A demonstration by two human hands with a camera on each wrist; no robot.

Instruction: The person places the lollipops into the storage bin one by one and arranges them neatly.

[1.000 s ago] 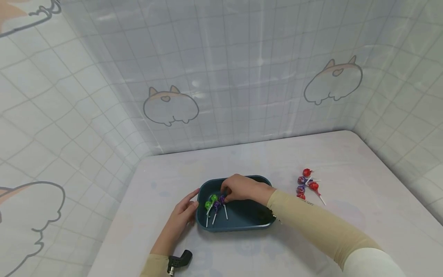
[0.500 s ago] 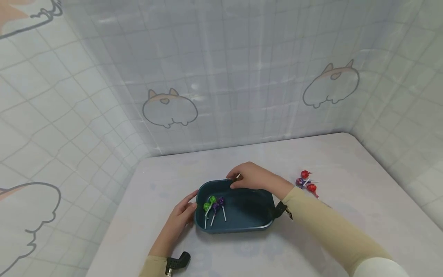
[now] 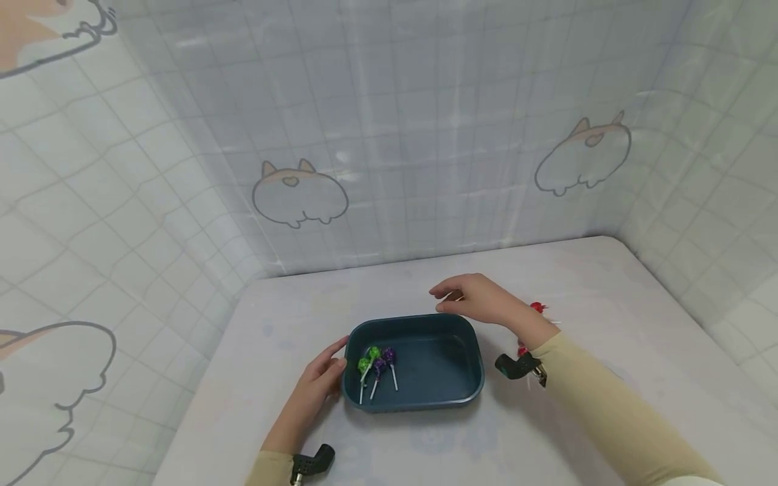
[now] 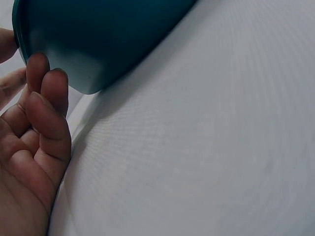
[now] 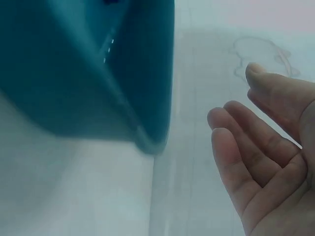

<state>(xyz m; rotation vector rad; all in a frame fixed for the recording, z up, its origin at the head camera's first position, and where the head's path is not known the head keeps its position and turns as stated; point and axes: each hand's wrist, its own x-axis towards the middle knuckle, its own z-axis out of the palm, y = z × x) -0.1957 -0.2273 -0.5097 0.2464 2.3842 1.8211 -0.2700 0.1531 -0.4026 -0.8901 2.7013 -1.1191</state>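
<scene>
A dark teal bin (image 3: 437, 371) sits on the table, with two green lollipops (image 3: 363, 365) and two purple lollipops (image 3: 389, 354) grouped at its left end, sticks toward the near side. Against the bin's left wall rests my left hand (image 3: 317, 379); in the left wrist view its fingers (image 4: 51, 123) are loosely bent and touch the bin's outside. My right hand (image 3: 477, 298) hovers past the bin's far right corner, holding nothing. Its fingers (image 5: 251, 152) are relaxed and apart from the thumb in the right wrist view. Beyond that forearm, red lollipops (image 3: 537, 307) are partly hidden.
The pale table (image 3: 292, 304) runs back to a tiled-pattern cloth wall (image 3: 401, 169) with cartoon dog drawings. Similar cloth (image 3: 717, 169) hangs at the right side. Each wrist carries a black camera mount (image 3: 516, 366).
My right hand let go of a purple lollipop, lifted out of the bin and moved right and away toward the far side. My left hand stayed at the bin's left wall.
</scene>
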